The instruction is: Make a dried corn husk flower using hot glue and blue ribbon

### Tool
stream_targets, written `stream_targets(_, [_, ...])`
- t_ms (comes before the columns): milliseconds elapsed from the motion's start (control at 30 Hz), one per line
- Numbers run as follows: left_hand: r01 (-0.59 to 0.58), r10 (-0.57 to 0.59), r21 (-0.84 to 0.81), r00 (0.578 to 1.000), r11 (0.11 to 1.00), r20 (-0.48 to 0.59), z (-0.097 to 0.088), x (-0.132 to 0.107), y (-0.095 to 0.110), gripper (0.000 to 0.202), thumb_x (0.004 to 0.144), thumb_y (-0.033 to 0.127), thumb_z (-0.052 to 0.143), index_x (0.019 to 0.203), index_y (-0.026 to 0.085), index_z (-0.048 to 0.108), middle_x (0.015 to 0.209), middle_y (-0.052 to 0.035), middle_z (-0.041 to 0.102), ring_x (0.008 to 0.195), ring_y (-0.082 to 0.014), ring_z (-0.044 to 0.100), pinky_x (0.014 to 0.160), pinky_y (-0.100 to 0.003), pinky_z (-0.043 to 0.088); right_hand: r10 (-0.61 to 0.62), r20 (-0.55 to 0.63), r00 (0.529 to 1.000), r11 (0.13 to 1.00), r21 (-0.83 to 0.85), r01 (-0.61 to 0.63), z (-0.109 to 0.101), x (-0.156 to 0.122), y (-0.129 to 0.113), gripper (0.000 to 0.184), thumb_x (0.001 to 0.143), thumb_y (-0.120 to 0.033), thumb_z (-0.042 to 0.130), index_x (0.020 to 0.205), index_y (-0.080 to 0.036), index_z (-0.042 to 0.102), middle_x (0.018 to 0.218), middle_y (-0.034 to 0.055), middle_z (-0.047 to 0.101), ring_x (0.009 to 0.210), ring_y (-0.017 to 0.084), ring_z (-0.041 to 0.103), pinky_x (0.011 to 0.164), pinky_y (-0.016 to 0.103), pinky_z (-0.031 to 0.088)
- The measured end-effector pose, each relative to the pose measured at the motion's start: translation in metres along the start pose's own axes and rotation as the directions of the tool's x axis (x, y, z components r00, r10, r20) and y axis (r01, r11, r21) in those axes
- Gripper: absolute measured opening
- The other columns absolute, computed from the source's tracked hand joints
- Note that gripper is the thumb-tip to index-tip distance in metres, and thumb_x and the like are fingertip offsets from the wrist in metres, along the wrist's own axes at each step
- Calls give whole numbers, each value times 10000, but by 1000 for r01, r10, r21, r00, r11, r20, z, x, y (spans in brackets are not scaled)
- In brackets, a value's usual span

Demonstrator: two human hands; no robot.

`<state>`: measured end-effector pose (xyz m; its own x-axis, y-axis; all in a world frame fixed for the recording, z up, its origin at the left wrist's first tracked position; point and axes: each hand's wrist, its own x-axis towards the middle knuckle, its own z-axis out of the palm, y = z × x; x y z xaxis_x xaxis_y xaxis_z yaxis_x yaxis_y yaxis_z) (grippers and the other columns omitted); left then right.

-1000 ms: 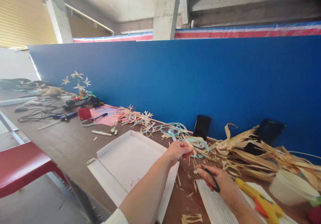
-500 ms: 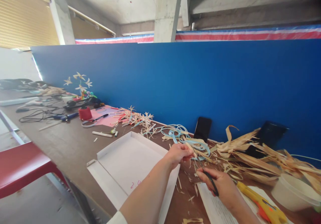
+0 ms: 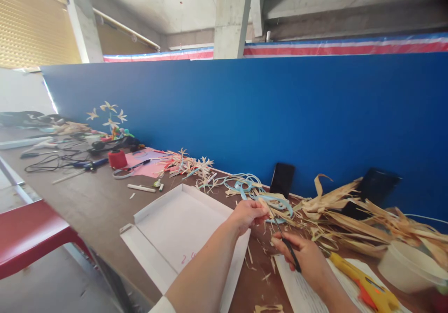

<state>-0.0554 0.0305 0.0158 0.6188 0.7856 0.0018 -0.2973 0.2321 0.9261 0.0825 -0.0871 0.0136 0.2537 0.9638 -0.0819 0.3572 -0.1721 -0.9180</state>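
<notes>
My left hand point(image 3: 247, 213) pinches a small pale strip of dried husk point(image 3: 263, 205) above the brown table point(image 3: 98, 205). My right hand point(image 3: 304, 256) grips black-handled scissors point(image 3: 285, 238), and the blades point up at the strip by my left fingertips. Small husk cuttings lie on the table under both hands. A white flat cardboard box lid point(image 3: 175, 231) lies just left of my left forearm. A printed paper sheet point(image 3: 303, 289) sits under my right wrist.
A pile of dried husks point(image 3: 353, 215) spreads to the right, with a yellow glue gun point(image 3: 364, 282) and a white bowl point(image 3: 406, 266). A black phone point(image 3: 282, 179) leans on the blue partition point(image 3: 245, 112). Light blue ribbon point(image 3: 247, 184), husk flowers point(image 3: 187, 163), red spool point(image 3: 117, 158), cables and a red stool point(image 3: 31, 231) lie left.
My right hand with the scissors has shifted slightly left and up toward the strip. My left hand has stayed almost still. The view has wobbled a little.
</notes>
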Motion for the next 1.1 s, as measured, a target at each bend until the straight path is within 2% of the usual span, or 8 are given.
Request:
stream_targets(500, [44, -44, 113, 999, 993, -5, -4, -1, 4, 418, 479, 451, 765, 611, 102, 575, 602, -25, 576, 502, -64, 467, 540, -225, 348, -22, 27, 999, 998, -57, 23, -2, -4, -4, 410, 632, -506, 655, 884, -183, 672, 463, -48, 460, 428, 97, 374, 419, 226, 307])
stream_targets(700, [65, -67, 80, 998, 995, 20, -4, -4, 7, 416, 468, 437, 776, 601, 101, 570, 579, -12, 561, 519, -68, 479, 573, -232, 373, -38, 11, 999, 989, -143, 40, -3, -6, -9, 337, 639, -467, 646, 844, -203, 685, 430, -57, 420, 413, 99, 346, 408, 226, 288])
stream_targets(867, [110, -110, 74, 994, 991, -6, -4, -5, 9, 443, 427, 437, 792, 594, 103, 555, 589, -13, 568, 544, -79, 498, 603, -247, 391, -144, -10, 990, 942, -307, 134, -7, -8, -12, 211, 645, -427, 627, 698, -230, 678, 483, -32, 527, 485, 140, 447, 480, 241, 339])
stream_targets(1000, [118, -118, 84, 993, 989, -11, -5, -4, 6, 448, 424, 445, 792, 598, 105, 557, 593, -14, 573, 549, -81, 502, 596, -245, 389, -174, -21, 985, 917, -369, 154, -8, -6, -7, 207, 657, -419, 606, 719, -234, 675, 605, -11, 619, 602, 186, 535, 563, 255, 383])
stream_targets(1100, [129, -128, 76, 992, 989, -23, -4, -4, 7, 452, 400, 436, 799, 577, 107, 544, 579, -9, 565, 541, -79, 500, 591, -242, 385, -194, -17, 981, 892, -419, 169, -7, -5, -5, 202, 673, -421, 587, 687, -236, 667, 588, -8, 616, 589, 184, 533, 560, 257, 377])
